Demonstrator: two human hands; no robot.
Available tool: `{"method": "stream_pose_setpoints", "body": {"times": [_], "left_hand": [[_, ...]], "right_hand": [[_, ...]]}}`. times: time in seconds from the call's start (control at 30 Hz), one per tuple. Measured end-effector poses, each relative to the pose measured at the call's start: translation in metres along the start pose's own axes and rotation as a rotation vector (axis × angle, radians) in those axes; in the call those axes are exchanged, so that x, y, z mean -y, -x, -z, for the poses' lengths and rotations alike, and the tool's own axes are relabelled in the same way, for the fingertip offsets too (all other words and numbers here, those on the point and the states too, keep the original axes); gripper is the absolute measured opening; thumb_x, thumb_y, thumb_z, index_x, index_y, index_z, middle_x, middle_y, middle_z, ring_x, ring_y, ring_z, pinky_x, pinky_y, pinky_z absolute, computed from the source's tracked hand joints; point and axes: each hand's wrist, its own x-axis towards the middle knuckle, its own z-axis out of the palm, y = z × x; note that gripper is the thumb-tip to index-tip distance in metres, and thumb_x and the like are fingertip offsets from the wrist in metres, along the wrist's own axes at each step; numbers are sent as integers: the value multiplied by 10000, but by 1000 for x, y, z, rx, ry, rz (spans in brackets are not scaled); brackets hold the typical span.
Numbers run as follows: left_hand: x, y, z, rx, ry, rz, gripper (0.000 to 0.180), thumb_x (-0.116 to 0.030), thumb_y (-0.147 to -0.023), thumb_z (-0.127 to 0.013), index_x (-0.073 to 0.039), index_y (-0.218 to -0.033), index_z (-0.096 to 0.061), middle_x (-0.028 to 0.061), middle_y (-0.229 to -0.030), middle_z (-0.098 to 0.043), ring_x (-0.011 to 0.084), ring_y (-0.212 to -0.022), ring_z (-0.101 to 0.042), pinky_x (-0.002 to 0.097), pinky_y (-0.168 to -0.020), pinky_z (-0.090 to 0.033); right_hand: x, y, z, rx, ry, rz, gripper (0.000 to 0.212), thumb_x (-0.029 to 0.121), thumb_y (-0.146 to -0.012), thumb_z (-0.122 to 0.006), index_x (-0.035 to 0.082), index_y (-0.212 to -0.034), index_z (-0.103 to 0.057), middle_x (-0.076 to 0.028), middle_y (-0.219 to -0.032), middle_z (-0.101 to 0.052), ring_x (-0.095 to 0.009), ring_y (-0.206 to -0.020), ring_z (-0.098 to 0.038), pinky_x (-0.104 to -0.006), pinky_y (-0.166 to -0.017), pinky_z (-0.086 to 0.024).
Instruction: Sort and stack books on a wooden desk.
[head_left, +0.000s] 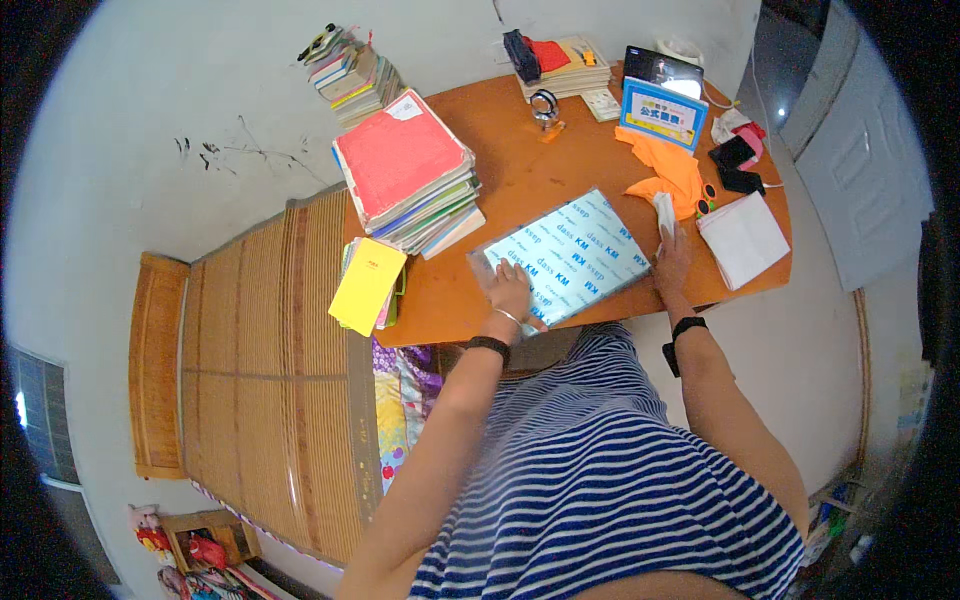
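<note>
A flat, pale-blue printed packet lies at an angle near the front edge of the brown table. Clear plastic shows along its left side. My left hand rests on the packet's lower left part, fingers spread and palm down. At the packet's right corner is my right hand, its fingers closed around a white folded cloth or tissue that points away from me. To its right sits a stack of white paper or napkins. An orange cloth lies crumpled just beyond, with dark-handled scissors beside it.
Tall piles of books and a yellow booklet fill the table's left side. At the back stand a tablet, a blue-framed card, a small round metal object and more books. A black case lies at right.
</note>
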Motion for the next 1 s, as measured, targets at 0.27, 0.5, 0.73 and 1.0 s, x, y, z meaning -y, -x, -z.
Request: {"method": "stream_pose_setpoints", "body": {"times": [0.27, 0.5, 0.73, 1.0], "left_hand": [[8, 3, -10, -123, 67, -44, 1371, -576, -268, -827, 100, -1318, -263, 332, -1368, -249, 401, -1284, -287, 404, -1037, -299], [11, 10, -6, -212, 156, -92, 1251, -541, -355, -823, 57, -1321, -298, 292, -1381, -255, 400, -1274, -288, 418, -1046, -272], [18, 13, 7, -119, 286, -100, 1150, -553, -440, -794, 51, -1309, -343, 292, -1385, -241, 405, -1285, -254, 437, -1061, -229], [76, -16, -18, -224, 571, -25, 931, -430, -684, -704, 55, -1344, -262, 328, -1371, -233, 436, -1289, -225, 450, -1077, -195]], "right_hand": [[0, 0, -1, -33, -92, 63, 312, 71, -863, -488, 21, -1170, -510, -225, -1323, -387, -392, -1184, -400, -458, -993, -322], [5, -8, 3, 107, 53, 30, 332, 118, -848, -526, 23, -1166, -515, -216, -1312, -398, -395, -1190, -386, -457, -1004, -311], [55, -27, 37, 302, -49, -118, 368, 147, -813, -584, -8, -1141, -514, -202, -1188, -496, -348, -1086, -473, -411, -936, -379], [62, 22, 47, 661, 66, -333, 369, 327, -784, -628, -19, -910, -608, -198, -824, -615, -314, -812, -605, -385, -748, -478]]}}
